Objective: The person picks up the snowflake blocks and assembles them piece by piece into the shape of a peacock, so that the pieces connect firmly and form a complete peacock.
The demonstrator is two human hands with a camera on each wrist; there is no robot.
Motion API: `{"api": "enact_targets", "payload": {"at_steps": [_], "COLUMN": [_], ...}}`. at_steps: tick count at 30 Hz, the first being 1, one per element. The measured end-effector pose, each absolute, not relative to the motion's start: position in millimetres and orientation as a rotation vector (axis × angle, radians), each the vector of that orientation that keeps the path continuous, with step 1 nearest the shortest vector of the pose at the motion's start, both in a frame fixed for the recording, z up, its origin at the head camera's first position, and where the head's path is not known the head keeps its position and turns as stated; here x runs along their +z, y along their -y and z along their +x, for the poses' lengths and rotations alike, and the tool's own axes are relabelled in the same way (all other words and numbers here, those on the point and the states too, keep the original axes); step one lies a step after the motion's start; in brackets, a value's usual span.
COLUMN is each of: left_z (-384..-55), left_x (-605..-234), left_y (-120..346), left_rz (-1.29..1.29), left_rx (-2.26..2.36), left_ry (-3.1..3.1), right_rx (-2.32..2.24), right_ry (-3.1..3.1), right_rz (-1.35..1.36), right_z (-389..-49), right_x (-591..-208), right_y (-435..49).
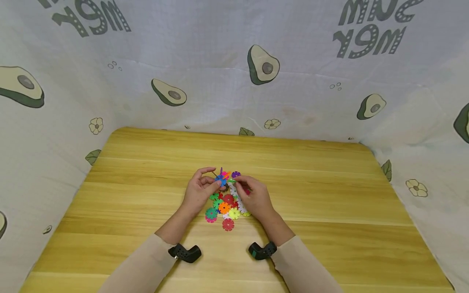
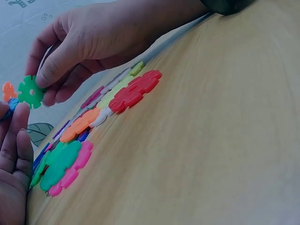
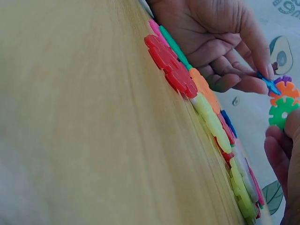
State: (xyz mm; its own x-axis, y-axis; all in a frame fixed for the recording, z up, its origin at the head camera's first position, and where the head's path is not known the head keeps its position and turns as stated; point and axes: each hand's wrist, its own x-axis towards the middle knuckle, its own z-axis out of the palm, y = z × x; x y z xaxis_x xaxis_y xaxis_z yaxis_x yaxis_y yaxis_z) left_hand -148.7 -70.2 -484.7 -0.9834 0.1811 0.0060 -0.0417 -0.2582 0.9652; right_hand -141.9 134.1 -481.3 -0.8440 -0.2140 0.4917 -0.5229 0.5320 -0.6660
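Observation:
Over a pile of colourful notched plastic discs, my left hand [image 1: 198,189] pinches a blue notched disc [image 1: 220,180] between thumb and fingers. An orange disc [image 3: 285,90] and a purple disc [image 3: 283,79] stand out from the blue one, as part of a small cluster. My right hand [image 1: 255,197] pinches a green notched disc [image 2: 30,92] by its edge. In the right wrist view the green disc overlaps the orange one, right at the cluster. Both hands are raised above the table, close together, with the discs between their fingertips.
Loose discs lie beneath the hands, among them a red one [image 1: 228,224], an orange one [image 1: 224,208] and a yellow one [image 1: 234,213]. They rest on a wooden table [image 1: 329,195]. A printed cloth [image 1: 216,49] hangs behind and at both sides.

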Motion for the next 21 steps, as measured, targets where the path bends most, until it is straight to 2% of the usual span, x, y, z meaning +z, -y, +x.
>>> {"api": "enact_targets", "payload": {"at_steps": [5, 15, 21], "left_z": [-149.4, -148.2, -148.3], "left_x": [-483.9, -481.2, -483.3], "left_y": [68.8, 68.5, 69.0], "left_rz": [0.161, 0.173, 0.196], "left_rx": [2.398, 2.349, 2.337], "left_ry": [-1.781, -1.848, -1.858], "right_rx": [1.207, 0.835, 0.842], "right_ry": [2.349, 2.193, 2.18], "right_rz": [0.687, 0.861, 0.876], "right_z": [-143.5, -148.2, -145.4], "right_x": [-482.6, -482.1, -480.4], "right_y": [-134.7, -132.7, -131.6]}}
